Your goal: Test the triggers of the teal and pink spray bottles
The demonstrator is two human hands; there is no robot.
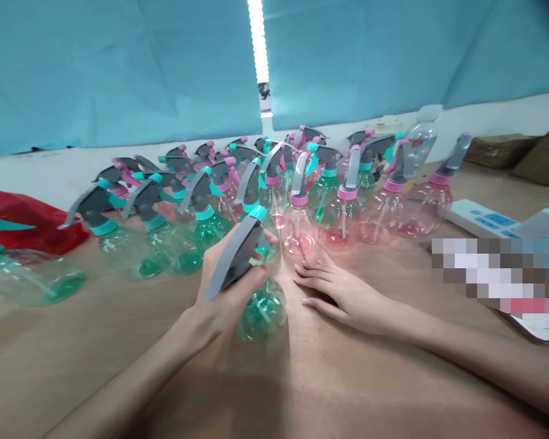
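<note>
My left hand (231, 280) is wrapped round the neck of a green spray bottle (263, 311), just below its grey and teal spray head. The clear green bottle stands on the wooden table (348, 378), and the fingers hide its neck. To the right, my right hand (343, 292) rests low at the table with fingers stretched out and holds nothing. Its fingertips are close to a pink spray bottle (299, 228); whether they touch it I cannot tell. More pink spray bottles (341, 222) stand behind that hand, and green spray bottles (180, 250) stand left of my left hand.
Several rows of green and pink bottles fill the table's back. A red plastic bag (41, 228) lies at the left. At the right are a white device with blue buttons (494, 219), a brown package (503, 149) and a clear bottle (423, 137). Blue sheeting (119, 67) hangs behind.
</note>
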